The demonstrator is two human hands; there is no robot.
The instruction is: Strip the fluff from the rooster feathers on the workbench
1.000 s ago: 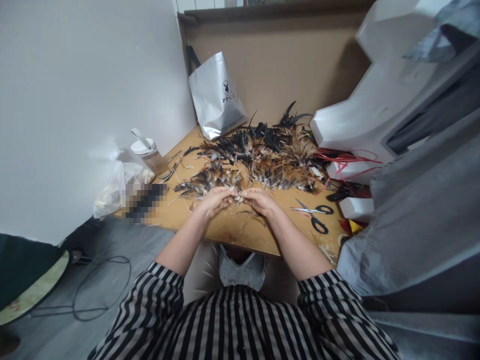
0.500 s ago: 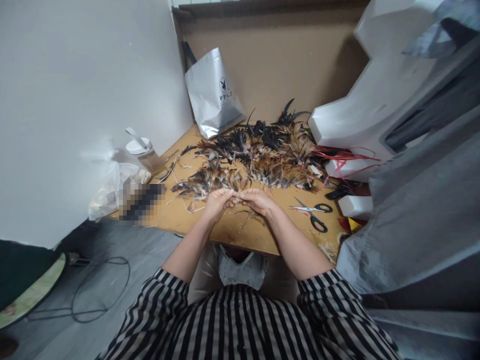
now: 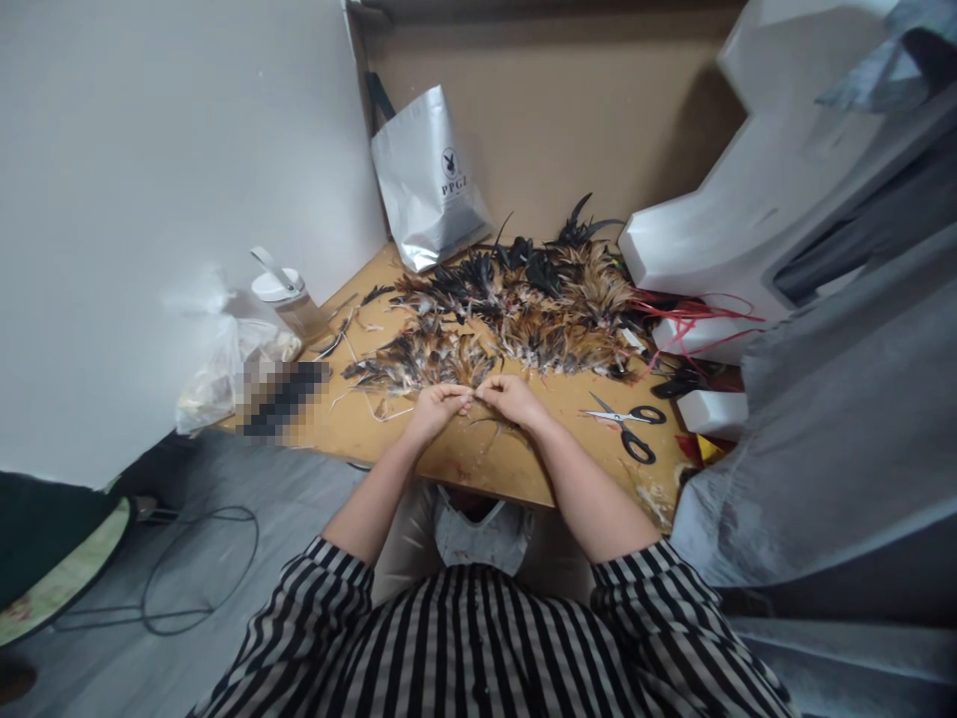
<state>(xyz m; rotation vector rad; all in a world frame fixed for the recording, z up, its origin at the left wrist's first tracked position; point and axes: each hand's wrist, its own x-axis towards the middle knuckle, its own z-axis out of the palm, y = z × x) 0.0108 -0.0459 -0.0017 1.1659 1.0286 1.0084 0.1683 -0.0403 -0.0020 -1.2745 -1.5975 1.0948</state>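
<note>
My left hand (image 3: 438,410) and right hand (image 3: 512,400) come together over the near part of the bench (image 3: 515,477), fingertips almost touching; my grip is narrow on both sides, thumb pressed to fingers in a fine pinch, and whatever may sit between them is too small for me to tell; the front bunch of feathers (image 3: 426,357) lies on the bench just beyond my fingertips, brown and black with pale fluff along its near edge; more feathers spread behind it and to its right, glossy black ones at the back, tawny ones nearer; a few thin strands (image 3: 499,426) lie close below my right hand; further right, well apart from my grip, black-handled scissors (image 3: 621,419) lie flat with their blades parted; red strips (image 3: 692,317) trail at the right end of the feathers; a silver bag (image 3: 430,194) stands tilted at the back; over at the left are a white-lidded jar (image 3: 299,311) and, nearer me, a translucent plastic bag (image 3: 213,377) with something pale inside.
</note>
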